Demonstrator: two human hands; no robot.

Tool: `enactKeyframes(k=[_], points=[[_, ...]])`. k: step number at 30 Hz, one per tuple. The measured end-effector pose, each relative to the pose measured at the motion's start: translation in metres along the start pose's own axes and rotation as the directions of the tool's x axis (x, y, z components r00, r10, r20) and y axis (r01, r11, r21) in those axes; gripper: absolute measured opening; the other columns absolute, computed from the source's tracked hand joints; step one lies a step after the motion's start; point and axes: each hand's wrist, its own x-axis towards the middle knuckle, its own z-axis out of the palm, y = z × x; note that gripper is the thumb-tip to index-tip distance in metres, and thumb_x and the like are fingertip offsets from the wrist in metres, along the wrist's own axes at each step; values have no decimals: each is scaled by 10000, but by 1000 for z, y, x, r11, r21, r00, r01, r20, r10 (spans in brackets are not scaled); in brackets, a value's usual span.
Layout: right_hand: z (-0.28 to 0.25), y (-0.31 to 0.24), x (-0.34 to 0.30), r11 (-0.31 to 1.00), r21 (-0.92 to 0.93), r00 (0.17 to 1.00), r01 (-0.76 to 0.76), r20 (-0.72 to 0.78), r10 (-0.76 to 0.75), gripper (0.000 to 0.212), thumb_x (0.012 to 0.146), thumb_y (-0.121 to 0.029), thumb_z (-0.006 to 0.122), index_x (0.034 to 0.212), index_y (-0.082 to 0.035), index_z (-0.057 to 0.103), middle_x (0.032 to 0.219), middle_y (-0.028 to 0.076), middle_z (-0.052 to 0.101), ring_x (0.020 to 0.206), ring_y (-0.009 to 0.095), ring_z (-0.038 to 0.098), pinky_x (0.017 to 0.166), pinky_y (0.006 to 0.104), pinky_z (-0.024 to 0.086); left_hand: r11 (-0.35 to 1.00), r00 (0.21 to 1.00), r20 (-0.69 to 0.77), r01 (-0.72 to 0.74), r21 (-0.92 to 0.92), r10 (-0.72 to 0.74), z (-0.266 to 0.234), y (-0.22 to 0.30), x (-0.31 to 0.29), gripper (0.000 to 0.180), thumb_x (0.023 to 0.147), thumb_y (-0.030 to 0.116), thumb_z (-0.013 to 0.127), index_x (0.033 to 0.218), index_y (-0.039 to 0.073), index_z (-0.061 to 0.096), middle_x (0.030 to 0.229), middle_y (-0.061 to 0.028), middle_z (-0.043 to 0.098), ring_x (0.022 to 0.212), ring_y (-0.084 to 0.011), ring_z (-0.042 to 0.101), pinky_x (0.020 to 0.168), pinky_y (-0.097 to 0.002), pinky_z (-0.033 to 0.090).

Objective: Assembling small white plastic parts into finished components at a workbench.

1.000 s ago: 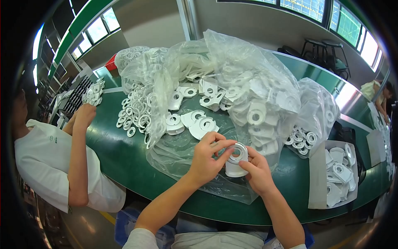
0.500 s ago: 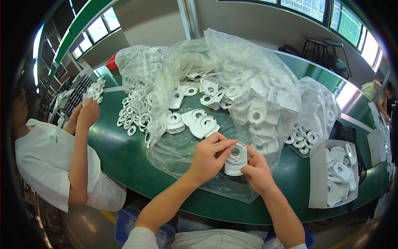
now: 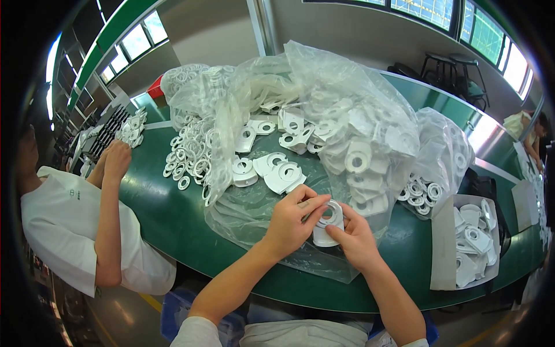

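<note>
Over the front of the table, both hands are closed on one small white plastic plate (image 3: 325,239) with a rounded end and a round hole. A white ring (image 3: 334,210) lies around that hole; whether it is seated flush I cannot tell. My left hand (image 3: 291,222) pinches the ring's upper left edge between thumb and fingers. From the right, my right hand (image 3: 354,236) grips the plate, its thumb lying across the front face and its fingers partly hidden behind. Just beyond, similar white plates (image 3: 284,176) lie on the clear plastic bag (image 3: 243,217).
Loose white rings (image 3: 183,151) are heaped at the left, and more rings (image 3: 424,191) lie at the right. A large bag holds many plates (image 3: 370,150). At the right stands a carton (image 3: 444,254) of white parts. A co-worker (image 3: 87,225) sits at the left.
My right thumb has slid leftward and up over the plate's face, and that hand has shifted slightly left. My left hand barely moves. The co-worker's hands have drawn back a little from their parts.
</note>
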Motion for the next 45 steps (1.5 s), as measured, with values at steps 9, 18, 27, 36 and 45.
enactKeyframes(k=[9, 18, 27, 36, 45], points=[[3, -10, -4, 998, 68, 999, 9, -34, -7, 494, 844, 108, 516, 1324, 43, 415, 1135, 135, 613, 990, 211, 649, 869, 310, 526, 970, 990, 38, 138, -201, -133, -6, -1, 3, 239, 854, 17, 629, 1092, 8, 652, 884, -71, 594, 705, -108, 582, 577, -226, 463], [4, -6, -6, 957, -219, 974, 189, -81, -211, 440, 842, 98, 534, 1272, 42, 456, 1100, 126, 623, 949, 209, 659, 841, 312, 530, 782, 901, 236, 432, -449, -363, -8, -4, 1, 172, 895, 55, 617, 1036, -34, 658, 874, -55, 654, 726, -89, 597, 606, -223, 486], [4, -13, -6, 986, -103, 991, 129, -31, -133, 296, 921, -53, 495, 1207, 27, 496, 1054, 115, 626, 869, 181, 656, 786, 298, 531, 714, 877, 194, 473, -516, -440, 0, -4, -1, 157, 898, 41, 618, 1021, -52, 647, 801, -54, 655, 649, -86, 572, 594, -218, 470], [0, -12, -7, 974, -175, 971, 146, -162, -175, 231, 976, -178, 496, 1037, 25, 587, 845, 82, 645, 663, 158, 644, 579, 251, 518, 908, 964, 141, 260, -330, -225, 3, 3, -2, 149, 864, 3, 627, 1006, -28, 654, 901, -72, 642, 752, -104, 603, 672, -232, 486], [7, -9, -10, 834, -503, 946, 228, -88, -313, 248, 964, -189, 529, 911, 26, 641, 776, 66, 642, 634, 116, 627, 542, 232, 490, 871, 970, 179, 229, -435, -166, -1, 2, 0, 94, 829, 25, 644, 914, -4, 669, 853, -77, 619, 671, -136, 572, 609, -251, 452]])
